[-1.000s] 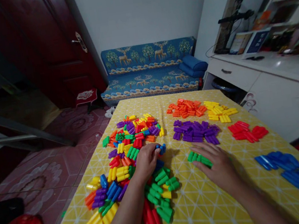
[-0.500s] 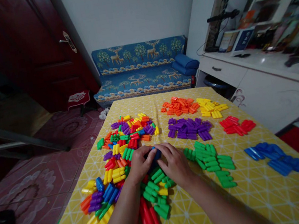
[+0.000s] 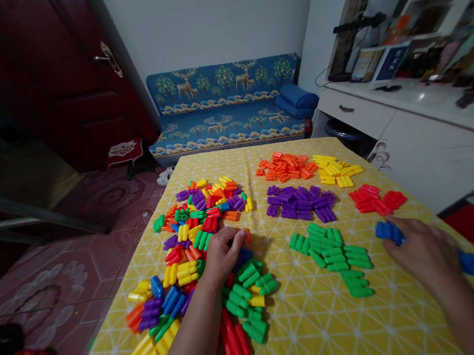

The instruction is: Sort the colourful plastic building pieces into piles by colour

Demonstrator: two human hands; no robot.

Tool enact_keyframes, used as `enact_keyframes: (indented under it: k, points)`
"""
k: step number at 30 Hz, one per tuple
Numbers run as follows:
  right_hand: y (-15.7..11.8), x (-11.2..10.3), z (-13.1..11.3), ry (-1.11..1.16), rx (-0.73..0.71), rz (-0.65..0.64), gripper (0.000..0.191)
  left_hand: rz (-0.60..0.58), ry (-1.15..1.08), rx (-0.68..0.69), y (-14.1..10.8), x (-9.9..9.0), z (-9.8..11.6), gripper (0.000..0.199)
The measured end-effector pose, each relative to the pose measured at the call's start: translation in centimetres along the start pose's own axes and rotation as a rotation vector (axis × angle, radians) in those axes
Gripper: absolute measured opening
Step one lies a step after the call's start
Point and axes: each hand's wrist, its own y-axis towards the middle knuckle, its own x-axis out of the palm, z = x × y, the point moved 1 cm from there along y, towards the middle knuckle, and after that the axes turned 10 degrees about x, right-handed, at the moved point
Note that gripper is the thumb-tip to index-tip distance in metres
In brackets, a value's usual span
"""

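Note:
My left hand point(image 3: 224, 253) is over the mixed heap of bright plastic building blocks point(image 3: 198, 216), thumb and fingers pinched together. Past its fingertips peeks a bit of an orange block point(image 3: 248, 234), mostly hidden by the hand. Far to the right, my right hand point(image 3: 425, 247) grips a blue block point(image 3: 389, 232) between thumb and fingers. It hovers at the blue pile point(image 3: 470, 262), covering most of it. Close beside my left wrist lie green blocks point(image 3: 240, 301) and long red ones point(image 3: 234, 338).
Sorted piles of orange point(image 3: 286, 166), yellow point(image 3: 337, 169), purple point(image 3: 301, 202), red point(image 3: 377, 199) and green blocks point(image 3: 332, 252) lie on the yellow patterned tablecloth point(image 3: 313, 332). Behind the table stands a blue sofa point(image 3: 229, 122); a white cabinet point(image 3: 436, 142) is at the right.
My right hand has left my left hand and swung right to the blue pile, carrying the blue block. My left hand stays over the heap, with orange now showing at its fingertips.

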Motion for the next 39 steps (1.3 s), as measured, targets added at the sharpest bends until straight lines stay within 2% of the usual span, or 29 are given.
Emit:
enact_keyframes:
  k: [2,4,6,10,13,16,20,23,26,30,33,36,39]
  points:
    - [-0.5,0.0,0.2,0.042,-0.01,0.029,0.038,0.007,0.003,-0.006,0.0,0.0,0.1,0.035]
    - [-0.9,-0.7,-1.8,0.202,-0.049,0.066,0.04,0.013,0.008,-0.01,0.0,0.0,0.2,0.035]
    - [-1.3,-1.7,-5.7,0.429,-0.12,0.024,0.036,0.014,0.021,-0.01,0.1,0.0,0.4,0.035]
    - [-3.0,-2.8,-15.9,0.785,-0.226,-0.267,0.034,0.013,0.042,-0.004,0.1,0.0,0.6,0.035]
    - [-4.4,-1.6,-22.6,0.966,-0.226,-0.461,0.038,0.029,0.051,0.004,0.1,0.0,0.7,0.034]
    - [-5.0,0.4,-26.4,1.022,-0.125,-0.492,0.036,0.066,0.082,0.01,-0.1,0.0,0.9,0.03]
    - [-4.9,1.8,-27.3,1.018,-0.075,-0.468,0.025,0.13,0.112,0.007,0.5,-0.5,1.8,0.018]
    - [-4.8,1.7,-26.8,1.057,-0.091,-0.489,0.019,0.121,0.162,-0.003,2.4,-1.0,2.4,0.017]
    - [-4.9,1.8,-26.5,1.057,-0.095,-0.495,0.019,-0.014,0.329,0.001,5.3,-1.1,2.2,0.029]
    - [-5.1,2.2,-26.6,1.052,-0.118,-0.465,0.021,-0.307,0.611,-0.029,8.6,0.2,0.0,0.054]
    - [-5.1,2.2,-26.7,1.107,-0.106,-0.442,0.018,-0.452,0.748,-0.074,9.6,1.2,-1.9,0.046]
    - [-4.9,1.7,-26.7,1.123,-0.107,-0.454,0.019,-0.463,0.811,-0.066,9.8,1.5,-2.8,0.04]
    - [-4.8,1.3,-26.7,1.116,-0.109,-0.473,0.019,-0.382,0.816,-0.05,9.6,1.0,-2.5,0.04]
